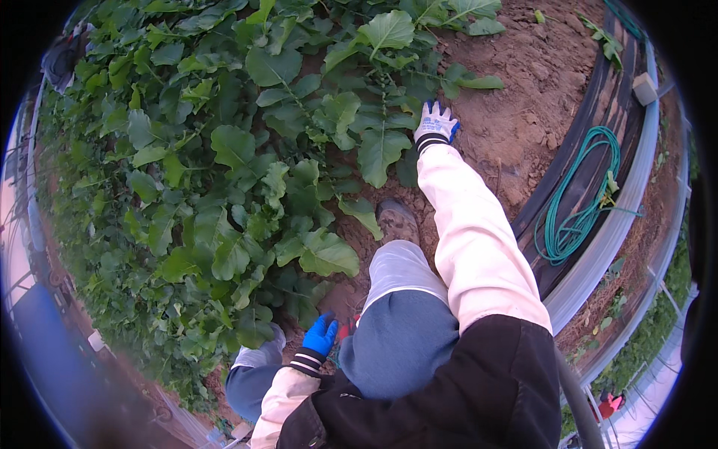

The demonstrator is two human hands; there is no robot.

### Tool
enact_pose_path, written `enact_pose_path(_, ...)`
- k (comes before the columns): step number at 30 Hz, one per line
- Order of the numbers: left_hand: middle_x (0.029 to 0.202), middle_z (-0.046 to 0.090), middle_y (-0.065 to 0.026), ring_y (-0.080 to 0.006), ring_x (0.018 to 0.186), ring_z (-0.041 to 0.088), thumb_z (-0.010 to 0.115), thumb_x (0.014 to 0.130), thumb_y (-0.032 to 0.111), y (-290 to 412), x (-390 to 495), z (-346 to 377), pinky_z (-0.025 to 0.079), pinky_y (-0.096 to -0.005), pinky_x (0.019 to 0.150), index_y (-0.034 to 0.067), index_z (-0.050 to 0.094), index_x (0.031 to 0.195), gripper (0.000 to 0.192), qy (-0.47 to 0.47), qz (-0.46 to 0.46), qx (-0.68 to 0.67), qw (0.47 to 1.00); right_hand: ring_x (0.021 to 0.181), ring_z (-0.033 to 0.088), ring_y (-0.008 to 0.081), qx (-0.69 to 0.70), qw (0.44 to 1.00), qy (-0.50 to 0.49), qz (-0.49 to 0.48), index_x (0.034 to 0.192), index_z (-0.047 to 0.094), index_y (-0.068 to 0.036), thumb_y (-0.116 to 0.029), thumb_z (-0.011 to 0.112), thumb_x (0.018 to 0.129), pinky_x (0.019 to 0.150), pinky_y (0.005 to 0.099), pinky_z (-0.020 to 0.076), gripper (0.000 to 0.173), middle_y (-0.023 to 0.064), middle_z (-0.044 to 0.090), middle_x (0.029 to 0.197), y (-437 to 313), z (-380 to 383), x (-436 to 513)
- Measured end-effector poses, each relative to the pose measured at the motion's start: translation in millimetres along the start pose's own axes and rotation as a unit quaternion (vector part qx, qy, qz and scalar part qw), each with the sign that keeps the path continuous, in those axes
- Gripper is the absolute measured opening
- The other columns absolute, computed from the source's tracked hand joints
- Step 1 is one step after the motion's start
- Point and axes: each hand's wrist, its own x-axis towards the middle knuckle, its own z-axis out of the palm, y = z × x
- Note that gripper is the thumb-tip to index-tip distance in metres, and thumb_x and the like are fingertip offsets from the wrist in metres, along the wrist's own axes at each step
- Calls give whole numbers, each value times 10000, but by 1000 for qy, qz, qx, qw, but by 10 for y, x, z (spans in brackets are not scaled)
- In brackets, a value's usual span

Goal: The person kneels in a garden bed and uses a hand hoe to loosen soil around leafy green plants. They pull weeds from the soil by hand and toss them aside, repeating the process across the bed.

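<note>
My right hand (436, 123), in a white work glove with blue-coated palm, lies back-up on the brown soil (516, 129) beside the leaf plants. Its fingers are spread, tips at the edge of the foliage, and nothing shows in its grasp. Broad, lobed green leaves (382, 154), radish-like, hang just left of that wrist. Low by my bent knee is my left hand (321, 335), in a blue-coated glove. A small red object (349, 327) shows between it and the knee, partly covered; whether the hand touches it cannot be told.
Dense leafy plants (185, 185) fill the left side. My soil-stained boot (397, 221) stands at their edge. To the right, a coiled green hose or cord (578, 196) rests on black plastic sheeting (538, 224), along rolled clear film (608, 247). A block (645, 88) sits farther up.
</note>
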Motion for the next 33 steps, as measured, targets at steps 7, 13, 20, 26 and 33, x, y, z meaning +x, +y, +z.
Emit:
enact_pose_path(7,1207,614,-195,-271,1093,611,557,963,260,379,86,-76,470,-349,925,15,507,1289,410,-12,29,97,995,974,627,363,212,973,14,-91,1075,636,-109,-337,494,920,836,486,492,310,175,670,1029,325,-252,104)
enact_pose_path(13,1182,639,-148,-221,1088,611,564,968,234,716,227,-142,470,-328,927,25,538,1269,368,-25,47,131,990,926,630,368,153,971,65,-174,943,658,-49,-319,517,897,810,467,495,308,184,671,958,275,-1002,101)
enact_pose_path(20,1166,640,-143,-220,1080,608,553,972,250,941,201,-281,462,-325,932,21,532,1262,370,-43,11,76,996,887,637,392,243,946,33,-213,898,681,-27,-310,572,844,784,464,499,308,234,661,885,739,-1221,-257)
enact_pose_path(26,1184,627,-136,-202,1103,590,547,976,238,876,332,-334,451,-318,949,16,524,1269,369,-65,79,79,992,855,673,187,676,734,-67,4,1116,641,37,-159,620,909,787,307,540,287,77,684,1020,2845,-557,-491)
enact_pose_path(33,1214,607,-145,-208,1104,590,550,974,227,874,413,-321,453,-321,958,-6,502,1287,393,-75,76,111,988,974,609,137,706,703,-87,-23,1224,587,23,-230,666,903,892,267,463,416,55,640,1136,2166,-394,-334)
